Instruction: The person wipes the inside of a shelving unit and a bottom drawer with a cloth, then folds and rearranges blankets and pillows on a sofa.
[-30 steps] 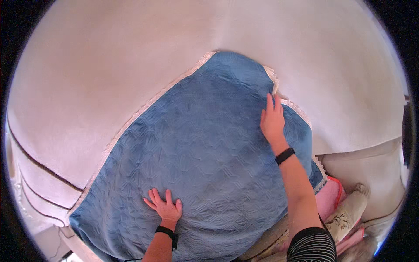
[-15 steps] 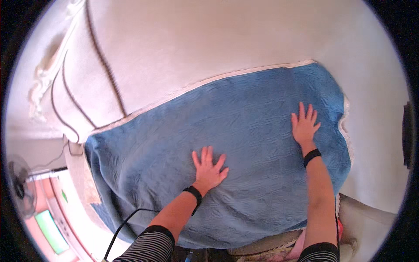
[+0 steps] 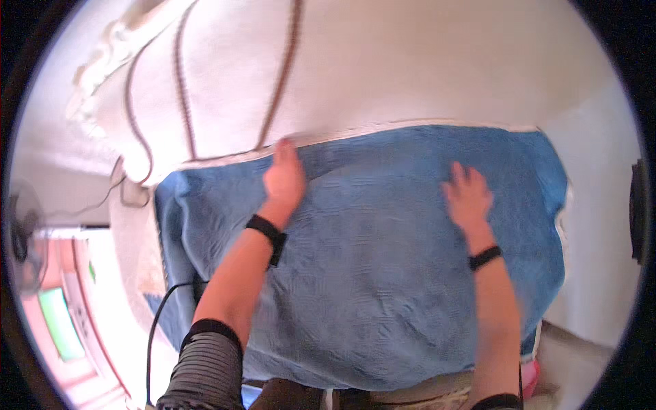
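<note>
A blue quilted cover (image 3: 383, 273) with a pale trim lies over the sofa seat, with small wrinkles and deeper folds at its left end. My left hand (image 3: 284, 179) is at the far edge of the cover, where it meets the sofa back (image 3: 424, 61). Its fingers are somewhat blurred, stretched out toward that edge. On the right part of the cover my right hand (image 3: 469, 198) lies open, palm down and fingers apart, also blurred. Neither hand visibly holds anything. A black band sits on each wrist.
Brown piping lines (image 3: 280, 75) run down the pale sofa back. A black cable (image 3: 154, 335) hangs beside my left forearm. At the left stand a fan (image 3: 27, 239) and a bright screen (image 3: 60, 324). Something pink (image 3: 531, 377) shows beyond my right forearm.
My left hand has moved forward and left, from mid-cover to its far edge. My right hand stays on the right part, slightly shifted. The view has turned, and the cover looks straighter.
</note>
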Demonstrator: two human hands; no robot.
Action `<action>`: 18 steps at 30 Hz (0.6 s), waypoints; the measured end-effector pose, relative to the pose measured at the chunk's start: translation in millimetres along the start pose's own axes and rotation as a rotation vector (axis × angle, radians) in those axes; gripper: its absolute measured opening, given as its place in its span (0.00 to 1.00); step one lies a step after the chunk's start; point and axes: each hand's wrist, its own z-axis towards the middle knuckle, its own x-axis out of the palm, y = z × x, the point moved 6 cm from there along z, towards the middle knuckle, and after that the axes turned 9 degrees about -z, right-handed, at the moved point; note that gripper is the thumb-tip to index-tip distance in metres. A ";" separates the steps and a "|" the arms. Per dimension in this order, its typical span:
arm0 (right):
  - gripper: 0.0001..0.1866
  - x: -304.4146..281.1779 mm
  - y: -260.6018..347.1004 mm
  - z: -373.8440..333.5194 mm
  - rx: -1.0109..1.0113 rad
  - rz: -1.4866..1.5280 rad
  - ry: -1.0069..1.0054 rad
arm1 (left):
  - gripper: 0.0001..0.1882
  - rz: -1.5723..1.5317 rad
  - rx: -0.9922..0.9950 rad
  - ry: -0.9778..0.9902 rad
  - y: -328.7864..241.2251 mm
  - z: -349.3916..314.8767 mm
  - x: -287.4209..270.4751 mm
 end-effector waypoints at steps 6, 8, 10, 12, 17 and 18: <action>0.31 5.0 59.9 12.0 0.099 0.111 0.158 | 0.23 0.043 -0.113 0.325 25.0 19.6 16.2; 0.31 0.9 61.7 14.2 0.098 0.111 0.176 | 0.21 -0.035 -0.100 0.412 40.5 31.3 20.5; 0.32 3.1 63.0 14.5 0.099 0.107 0.199 | 0.20 -0.117 -0.088 0.504 40.7 34.2 29.8; 0.32 8.7 65.3 14.6 0.091 0.100 0.220 | 0.15 0.026 -0.012 0.492 35.0 32.0 34.0; 0.31 4.1 56.2 14.5 0.113 0.083 0.146 | 0.17 0.131 0.128 0.327 0.2 17.0 18.5; 0.31 2.7 60.8 14.8 0.095 0.107 0.128 | 0.19 0.120 0.106 0.297 1.9 19.1 12.8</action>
